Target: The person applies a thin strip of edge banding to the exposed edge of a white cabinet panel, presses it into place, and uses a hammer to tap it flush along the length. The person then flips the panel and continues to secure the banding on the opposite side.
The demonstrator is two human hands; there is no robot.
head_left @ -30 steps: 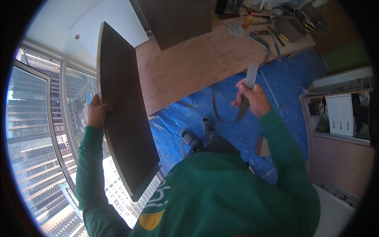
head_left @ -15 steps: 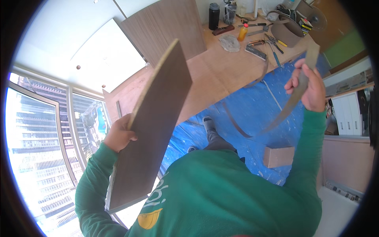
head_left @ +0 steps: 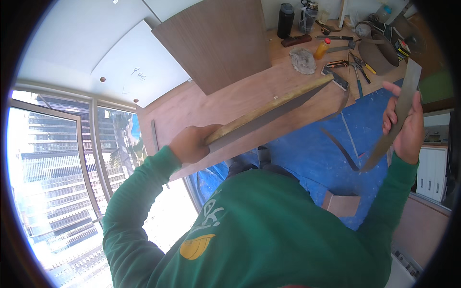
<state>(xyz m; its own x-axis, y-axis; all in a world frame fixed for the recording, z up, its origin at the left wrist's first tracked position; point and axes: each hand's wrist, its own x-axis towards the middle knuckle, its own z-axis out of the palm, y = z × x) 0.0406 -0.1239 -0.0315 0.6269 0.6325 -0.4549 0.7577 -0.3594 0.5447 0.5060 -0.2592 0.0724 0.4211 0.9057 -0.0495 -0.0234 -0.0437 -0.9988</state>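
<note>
My left hand (head_left: 192, 144) is closed round one end of a brown wood-grain board (head_left: 288, 106), tilted above the workbench with its pale raw edge turned up. Off to the right, my right hand (head_left: 407, 120) grips a long, thin grey-brown strip of edge banding (head_left: 408, 93) between thumb and fingers. The strip's free end points up past the hand. Below, it hangs in a loop and curves back up toward the bench, where a wide roll of the same banding (head_left: 372, 57) stands. Board and strip are apart.
Pliers (head_left: 362, 65), a hammer (head_left: 357, 81), a crumpled cloth (head_left: 302, 61), an orange bottle (head_left: 322, 49) and a black bottle (head_left: 285, 21) crowd the bench's far right. Panels (head_left: 216, 43) lean behind. Blue sheeting (head_left: 307, 158) covers the floor, with a box (head_left: 342, 204) on it. Windows (head_left: 53, 144) line the left.
My left hand has swung the board from steeply upright down toward the right, so its raw edge now faces up. My right hand has shifted right and slightly down with the edge banding.
</note>
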